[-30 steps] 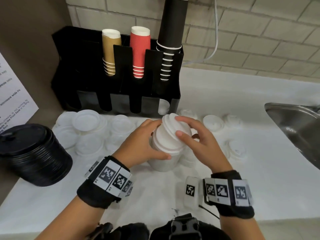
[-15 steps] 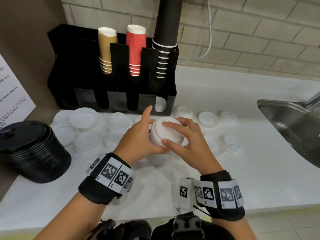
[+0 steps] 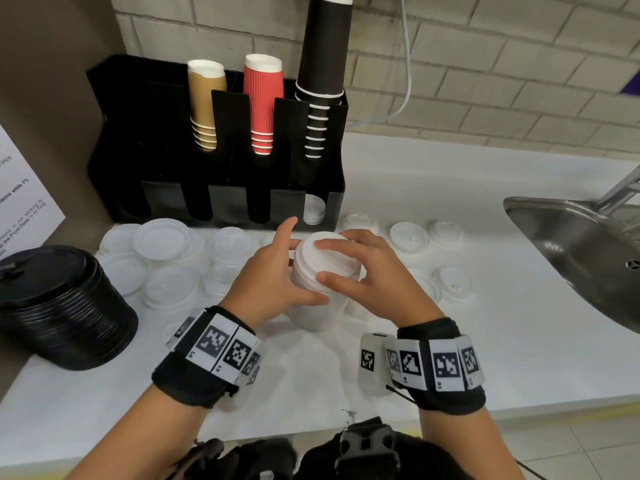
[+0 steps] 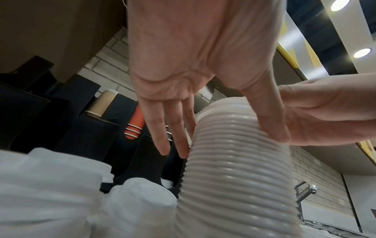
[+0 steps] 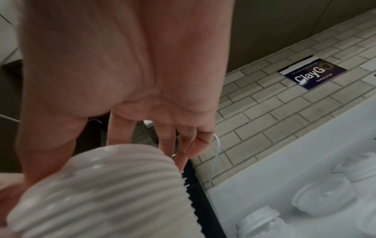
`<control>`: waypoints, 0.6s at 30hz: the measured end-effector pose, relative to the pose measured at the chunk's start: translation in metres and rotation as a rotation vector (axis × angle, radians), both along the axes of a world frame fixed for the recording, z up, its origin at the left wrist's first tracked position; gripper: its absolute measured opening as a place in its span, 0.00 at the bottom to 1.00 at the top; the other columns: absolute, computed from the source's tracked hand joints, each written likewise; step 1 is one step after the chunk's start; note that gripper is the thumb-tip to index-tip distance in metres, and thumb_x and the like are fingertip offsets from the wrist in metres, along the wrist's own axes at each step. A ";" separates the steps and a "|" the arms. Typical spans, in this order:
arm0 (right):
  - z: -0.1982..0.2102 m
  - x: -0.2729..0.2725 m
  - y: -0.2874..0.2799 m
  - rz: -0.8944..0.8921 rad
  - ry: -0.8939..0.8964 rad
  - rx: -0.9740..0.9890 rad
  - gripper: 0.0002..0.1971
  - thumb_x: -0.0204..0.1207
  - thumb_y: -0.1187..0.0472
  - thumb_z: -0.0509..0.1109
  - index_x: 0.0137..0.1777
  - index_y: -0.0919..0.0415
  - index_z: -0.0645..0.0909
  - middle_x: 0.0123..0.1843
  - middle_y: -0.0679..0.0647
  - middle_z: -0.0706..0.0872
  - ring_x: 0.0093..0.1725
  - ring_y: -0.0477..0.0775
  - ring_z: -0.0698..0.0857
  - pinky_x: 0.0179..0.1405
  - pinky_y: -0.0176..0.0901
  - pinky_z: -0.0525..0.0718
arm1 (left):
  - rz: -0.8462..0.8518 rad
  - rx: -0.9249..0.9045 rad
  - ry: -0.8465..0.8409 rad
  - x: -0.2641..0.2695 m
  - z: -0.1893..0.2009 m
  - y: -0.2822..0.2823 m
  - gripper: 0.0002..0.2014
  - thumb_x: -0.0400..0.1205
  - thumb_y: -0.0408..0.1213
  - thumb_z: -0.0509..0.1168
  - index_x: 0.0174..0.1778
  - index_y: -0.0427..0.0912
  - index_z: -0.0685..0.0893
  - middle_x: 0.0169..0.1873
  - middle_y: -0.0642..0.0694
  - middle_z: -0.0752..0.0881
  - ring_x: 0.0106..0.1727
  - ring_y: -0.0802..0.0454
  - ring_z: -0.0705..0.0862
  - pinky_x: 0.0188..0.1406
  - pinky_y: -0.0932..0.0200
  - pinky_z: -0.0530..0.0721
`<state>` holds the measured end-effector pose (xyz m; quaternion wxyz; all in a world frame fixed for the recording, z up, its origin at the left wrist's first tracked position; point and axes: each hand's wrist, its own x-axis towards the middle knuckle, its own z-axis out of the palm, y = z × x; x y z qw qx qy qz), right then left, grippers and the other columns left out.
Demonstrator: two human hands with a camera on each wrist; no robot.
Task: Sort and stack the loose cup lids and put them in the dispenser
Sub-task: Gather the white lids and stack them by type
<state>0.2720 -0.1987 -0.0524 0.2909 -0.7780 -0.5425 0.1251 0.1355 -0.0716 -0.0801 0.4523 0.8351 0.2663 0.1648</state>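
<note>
A tall stack of white lids (image 3: 320,315) stands on the white counter (image 3: 450,358) at centre. My left hand (image 3: 273,271) holds its left side, thumb across the front and index finger lifted. In the left wrist view the other fingers (image 4: 162,141) lie straight beside the ribbed stack (image 4: 234,161). My right hand (image 3: 367,271) holds the top of the stack, fingers laid over the top lid (image 3: 311,258) and thumb on the front rim. The black dispenser (image 3: 214,161) stands behind, with a few white lids in its right-hand lower slot (image 3: 313,211).
Loose white lids lie left of the stack (image 3: 162,237) and to its right (image 3: 408,235). A stack of black lids (image 3: 59,306) sits at the left edge. Brown (image 3: 206,98), red (image 3: 263,98) and black cups (image 3: 323,64) fill the dispenser's top. A steel sink (image 3: 581,251) is at right.
The top lid, tilted a second ago, now sits flat on the stack under my right fingers. My left index finger has lifted off the stack.
</note>
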 end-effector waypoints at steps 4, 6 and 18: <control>-0.001 -0.001 -0.001 -0.002 -0.016 -0.012 0.24 0.72 0.43 0.74 0.68 0.37 0.78 0.70 0.48 0.73 0.70 0.54 0.69 0.71 0.58 0.71 | 0.010 -0.016 -0.006 0.001 0.000 0.002 0.65 0.57 0.47 0.86 0.84 0.56 0.50 0.61 0.64 0.76 0.51 0.72 0.77 0.50 0.68 0.75; -0.002 -0.003 -0.001 -0.016 -0.026 -0.011 0.24 0.71 0.43 0.75 0.68 0.37 0.79 0.71 0.47 0.72 0.71 0.53 0.69 0.71 0.57 0.71 | 0.010 -0.016 -0.004 0.002 0.000 0.003 0.65 0.57 0.47 0.86 0.84 0.56 0.50 0.61 0.64 0.76 0.50 0.74 0.76 0.49 0.70 0.75; -0.012 -0.012 -0.008 -0.088 0.219 0.186 0.12 0.84 0.58 0.63 0.63 0.49 0.81 0.62 0.50 0.72 0.61 0.35 0.74 0.60 0.23 0.70 | 0.042 -0.535 0.046 0.005 0.018 0.000 0.15 0.86 0.55 0.57 0.65 0.60 0.80 0.67 0.57 0.82 0.68 0.57 0.79 0.60 0.53 0.82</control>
